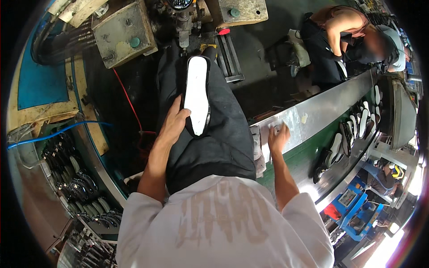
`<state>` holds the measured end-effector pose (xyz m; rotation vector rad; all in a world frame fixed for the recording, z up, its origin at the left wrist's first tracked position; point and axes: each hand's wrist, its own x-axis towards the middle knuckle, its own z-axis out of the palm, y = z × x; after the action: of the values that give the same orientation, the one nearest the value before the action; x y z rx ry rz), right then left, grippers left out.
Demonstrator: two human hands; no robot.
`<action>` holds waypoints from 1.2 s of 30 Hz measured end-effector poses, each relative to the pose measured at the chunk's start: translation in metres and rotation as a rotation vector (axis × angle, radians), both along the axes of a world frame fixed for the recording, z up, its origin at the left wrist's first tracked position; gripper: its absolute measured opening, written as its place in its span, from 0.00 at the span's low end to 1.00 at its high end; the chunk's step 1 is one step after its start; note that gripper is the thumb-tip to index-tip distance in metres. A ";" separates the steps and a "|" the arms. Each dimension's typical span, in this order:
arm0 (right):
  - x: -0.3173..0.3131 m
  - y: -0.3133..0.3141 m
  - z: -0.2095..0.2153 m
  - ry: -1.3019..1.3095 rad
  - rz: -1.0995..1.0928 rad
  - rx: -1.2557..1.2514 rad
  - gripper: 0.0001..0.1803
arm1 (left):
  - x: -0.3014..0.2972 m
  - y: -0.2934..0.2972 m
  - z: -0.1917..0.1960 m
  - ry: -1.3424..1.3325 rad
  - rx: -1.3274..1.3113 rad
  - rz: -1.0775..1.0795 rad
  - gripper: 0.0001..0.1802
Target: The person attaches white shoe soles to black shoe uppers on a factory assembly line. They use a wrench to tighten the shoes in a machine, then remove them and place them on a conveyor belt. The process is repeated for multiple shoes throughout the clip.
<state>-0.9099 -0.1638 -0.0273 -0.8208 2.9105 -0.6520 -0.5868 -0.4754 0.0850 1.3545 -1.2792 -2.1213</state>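
Over the lap, on dark trousers [223,134]: left hand [173,125] wrapped round the near end of a shoe [197,96], sole up, white sole rimmed in black. Thumb on the sole's near left edge, remaining fingers curled underneath and out of sight; grip closed, not a fingertip pinch. Shoe lying lengthwise along the thigh, toe pointing away toward the grimy machine [178,18] at the top, heel end just past the palm.

Off to the right, well apart from the shoe: right hand [278,137] laid against the metal edge of the conveyor [313,118]. Fingers close together, bent slightly over the rim, holding nothing that shows; whether pressing or merely resting cannot be told. Forearm bare, coming up from a pale sleeve.

Further along the conveyor, on its green belt: a row of more shoes [353,129], several soles up, dark uppers, lined side by side. At the far end, a co-worker [344,35] in dark clothing bent over the line, hands not clear.

Left of the lap: red cable [127,100] trailing down the dark floor, blue hose [53,134] crossing a yellowed panel, and below it a rack of dark shoe parts [85,192] stacked in curved rows. Lower right: blue equipment [357,210] beside the conveyor.
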 end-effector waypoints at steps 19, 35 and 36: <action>0.044 -0.213 0.177 -0.781 0.736 0.281 0.29 | -0.039 0.016 -0.006 -0.193 -0.346 0.027 0.49; 0.049 -0.261 0.144 -0.269 1.204 0.309 0.26 | -0.036 -0.020 0.021 0.322 0.386 0.173 0.53; 0.046 -0.260 0.143 -0.262 1.225 0.275 0.26 | -0.040 -0.020 0.017 0.208 0.315 0.193 0.52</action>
<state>-0.8635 -0.4242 0.1159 -1.9252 1.6722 -0.1788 -0.6270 -0.4951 0.1019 1.2710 -0.7267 -2.3189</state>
